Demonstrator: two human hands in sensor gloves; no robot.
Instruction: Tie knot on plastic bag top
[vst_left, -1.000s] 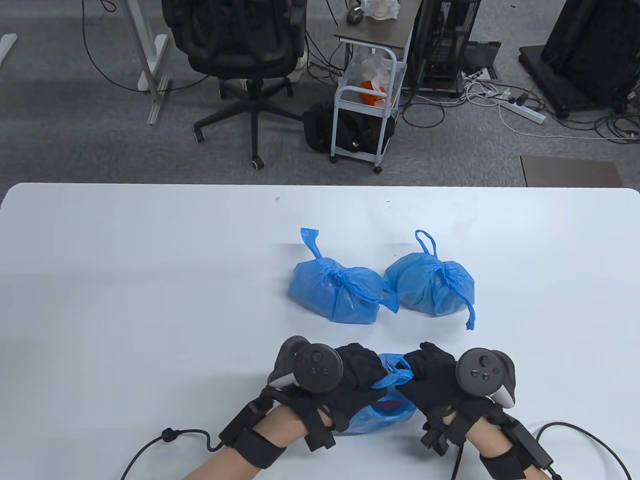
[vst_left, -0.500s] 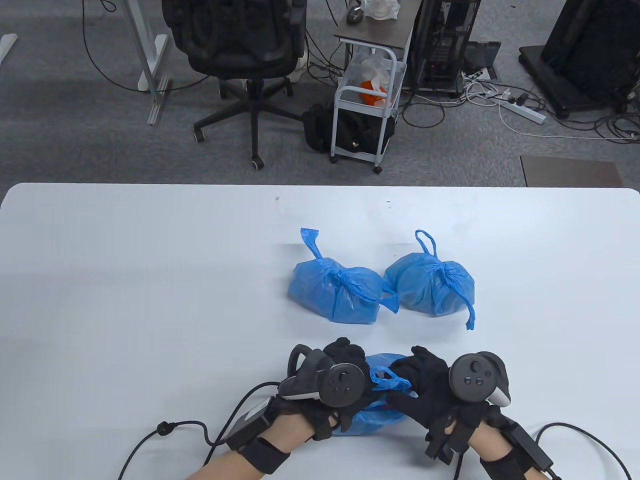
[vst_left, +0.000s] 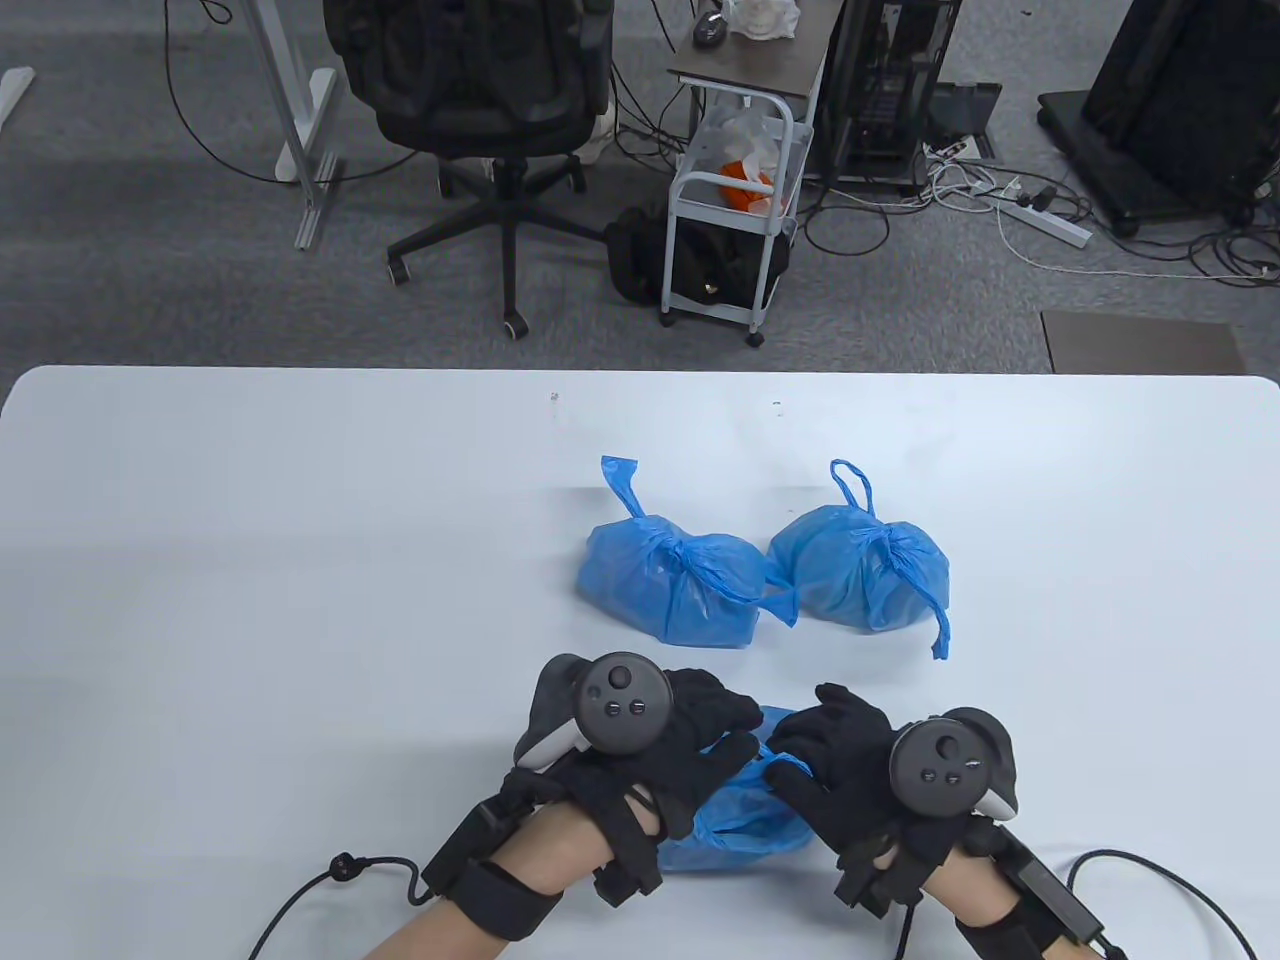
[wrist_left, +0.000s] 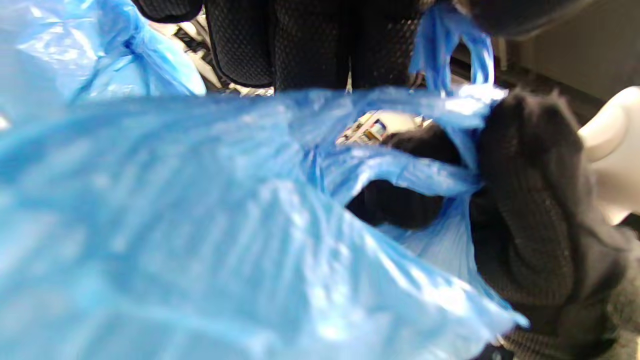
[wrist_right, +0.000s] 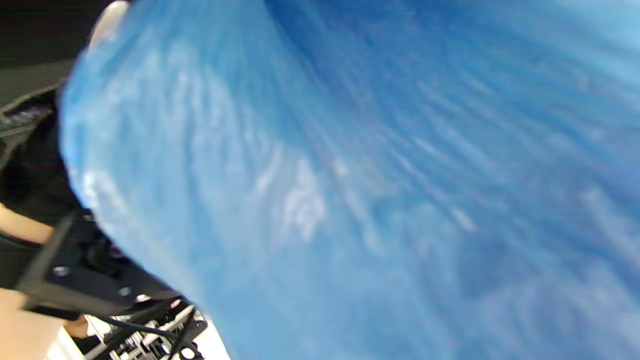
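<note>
A blue plastic bag (vst_left: 740, 825) with its top untied lies at the table's near edge, between my hands. My left hand (vst_left: 742, 732) lies over its top from the left, and my right hand (vst_left: 792, 742) from the right, fingertips almost meeting. Each holds a handle strip. In the left wrist view the bag (wrist_left: 200, 240) fills the frame. My left fingers (wrist_left: 300, 45) hang in above it next to one handle loop (wrist_left: 450, 55). My right hand's fingers (wrist_left: 525, 210) grip the other strip (wrist_left: 400, 172). The right wrist view shows only blurred blue plastic (wrist_right: 375, 175).
Two knotted blue bags stand side by side mid-table, one on the left (vst_left: 670, 585) and one on the right (vst_left: 862, 570), just beyond my hands. The white table (vst_left: 250, 600) spreads wide to the left. Glove cables (vst_left: 340, 870) trail at the near edge.
My left hand has turned and moved up and left, its tracker now facing up. My right hand shifted slightly left. The handle strips between the hands are now mostly covered by the fingers.
</note>
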